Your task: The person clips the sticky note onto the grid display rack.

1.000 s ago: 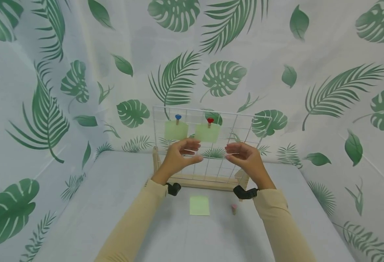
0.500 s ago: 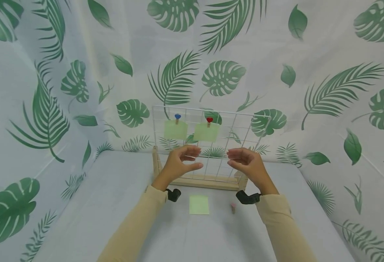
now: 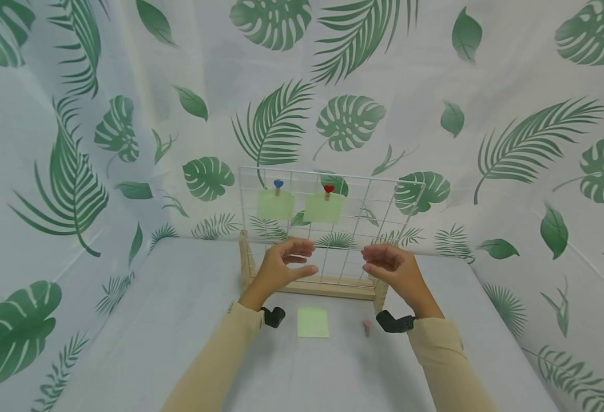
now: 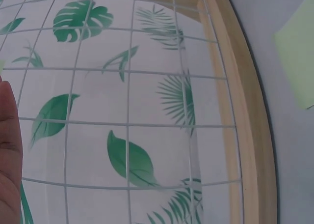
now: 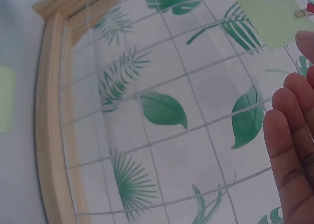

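Note:
In the head view my left hand (image 3: 283, 265) and my right hand (image 3: 396, 269) hover in front of a white wire grid (image 3: 369, 223), fingers loosely bent, nothing between them. On the grid hang two pale green sticky notes; a clothespin with a blue heart (image 3: 278, 184) clips the left note (image 3: 275, 206), and one with a red heart (image 3: 329, 189) clips the right note (image 3: 324, 209). A third sticky note (image 3: 313, 323) lies flat on the table, and right of it a small clothespin with a pink top (image 3: 367, 327). In the right wrist view my fingers (image 5: 284, 160) show beside the grid.
A wooden base (image 3: 328, 288) holds the grid upright on the white-covered table (image 3: 189, 320). Behind it and at both sides hangs a white cloth with green leaf prints (image 3: 350, 123). Each wrist wears a black camera (image 3: 394, 321).
Both hands have come down from just below the hanging notes and drawn slightly apart, the right one moving a little rightward. The notes and clothespins have stayed in place.

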The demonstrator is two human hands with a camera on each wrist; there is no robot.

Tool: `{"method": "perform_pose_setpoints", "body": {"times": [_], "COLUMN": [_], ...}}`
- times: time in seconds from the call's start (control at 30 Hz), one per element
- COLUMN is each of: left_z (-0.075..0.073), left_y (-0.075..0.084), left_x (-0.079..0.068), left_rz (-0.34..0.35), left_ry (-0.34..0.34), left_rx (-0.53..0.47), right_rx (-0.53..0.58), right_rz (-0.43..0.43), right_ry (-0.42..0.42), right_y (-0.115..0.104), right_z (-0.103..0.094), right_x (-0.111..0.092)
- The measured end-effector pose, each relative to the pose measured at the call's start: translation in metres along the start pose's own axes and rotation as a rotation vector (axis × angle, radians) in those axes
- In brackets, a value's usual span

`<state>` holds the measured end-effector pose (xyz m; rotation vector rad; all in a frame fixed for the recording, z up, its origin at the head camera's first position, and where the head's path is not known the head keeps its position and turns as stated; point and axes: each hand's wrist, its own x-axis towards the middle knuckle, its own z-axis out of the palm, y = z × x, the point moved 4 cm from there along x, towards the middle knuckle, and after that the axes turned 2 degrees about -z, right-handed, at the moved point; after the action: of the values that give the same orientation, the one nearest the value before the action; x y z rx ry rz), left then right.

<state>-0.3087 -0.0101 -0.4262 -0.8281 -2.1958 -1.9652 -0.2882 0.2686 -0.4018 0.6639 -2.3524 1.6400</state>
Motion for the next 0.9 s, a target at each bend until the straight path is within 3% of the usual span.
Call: {"method": "perform_pose_setpoints", "body": {"times": [0.9], "left_z": [0.019], "left_y": [-0.03], "left_x": [-0.02], "left_rz": [-0.09], "left_ry": [0.039], "left_rx": [-0.069], "right_rx": [-0.002], "right_rz": [0.095], "right_ry": [-0.005], "right_y": [0.023], "right_z": [0.004], "right_x": [-0.022]}}
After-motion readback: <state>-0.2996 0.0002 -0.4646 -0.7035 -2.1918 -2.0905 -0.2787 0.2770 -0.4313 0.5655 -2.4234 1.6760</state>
